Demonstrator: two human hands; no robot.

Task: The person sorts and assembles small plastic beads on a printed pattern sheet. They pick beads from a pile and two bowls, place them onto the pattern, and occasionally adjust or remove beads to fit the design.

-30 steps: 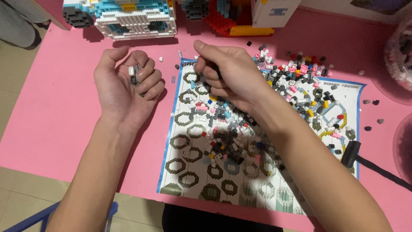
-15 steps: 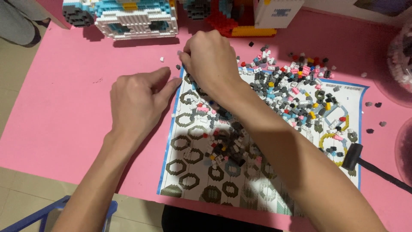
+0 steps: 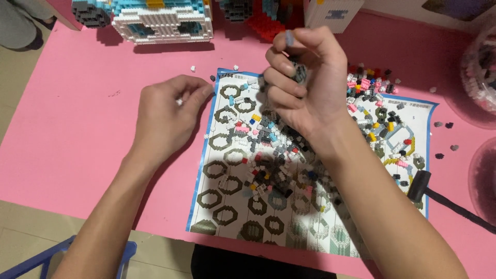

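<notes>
Small grey brick piece [image 3: 298,72] pinched in curled right hand [image 3: 305,88], raised above instruction sheet [image 3: 227,206]. At nine o'clock, left hand [image 3: 168,116] loosely closed, contents unclear. Loose bricks [image 3: 268,155] mostly unsorted; built model [image 3: 160,20] at twelve o'clock.

Working at a pink table top [image 3: 77,144], matte, evenly lit from overhead, soft shadows only. Beige tiled floor [image 3: 31,232] shows past its near edge and on my left. Blue chair frame [image 3: 36,261] pokes in at the lower left, below the table edge. Grey slipper or shoe [image 3: 23,26] lies on the floor at top left. No wall or window in view.
</notes>
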